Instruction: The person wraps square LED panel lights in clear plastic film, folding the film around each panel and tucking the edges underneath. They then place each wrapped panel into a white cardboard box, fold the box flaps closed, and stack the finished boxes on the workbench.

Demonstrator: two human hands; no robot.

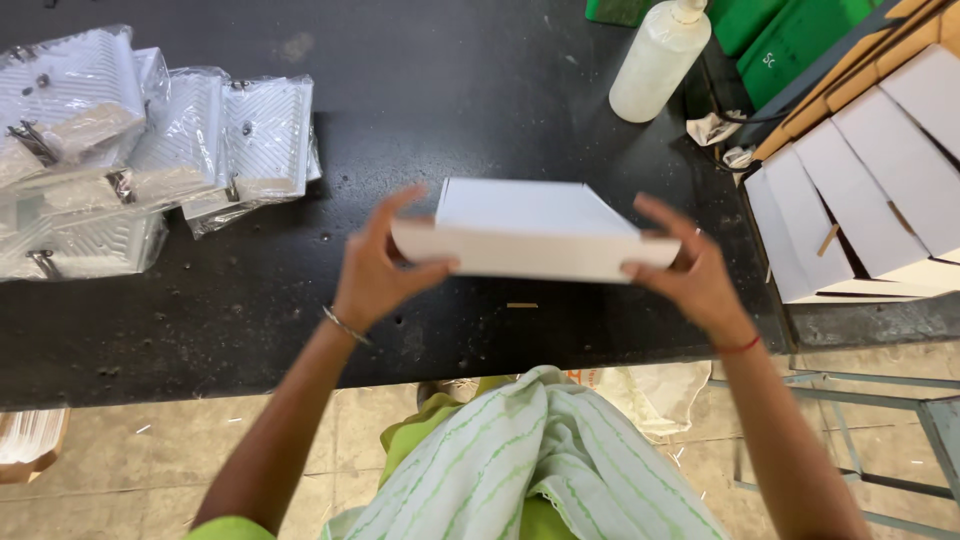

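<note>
White box (535, 228) between both hands (375, 270)

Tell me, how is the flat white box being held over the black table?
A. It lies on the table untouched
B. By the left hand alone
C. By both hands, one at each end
C: the left hand and right hand each grip one end of the white box, raised above the black table.

Bare black table (480, 110) ahead; plastic packets (150, 140) block left, bottle (658, 62) far right.

Packing workshop: black bench (480, 110) w/ bagged parts (150, 140), stacked white cartons (870, 190).
</note>
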